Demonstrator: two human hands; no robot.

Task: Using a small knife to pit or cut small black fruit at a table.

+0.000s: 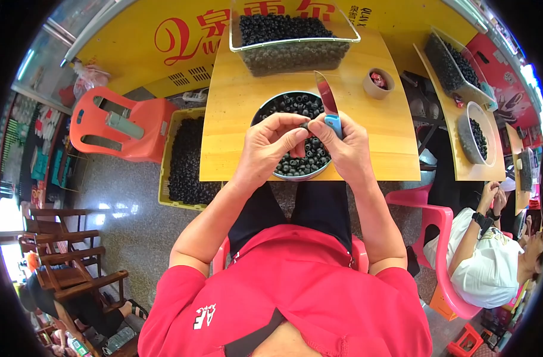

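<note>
My left hand (272,141) is closed in a pinch, its thumb and fingertips on a small dark round piece (305,125). My right hand (346,146) grips a knife (333,122) by its light blue handle, with the blade pointing up and away from me. My right thumb tip meets the same small piece, so both hands come together over a round metal-rimmed bowl (255,114). Many black round pieces (301,165) fill that bowl, several showing a hole in one end. My hands hide its middle.
A clear tub (295,56) of black pieces stands at the table's far edge, with a small cup (377,84) to its right. On the floor at left is a yellow crate (165,160) beside an orange stool (119,125). A person in white (486,262) sits at right.
</note>
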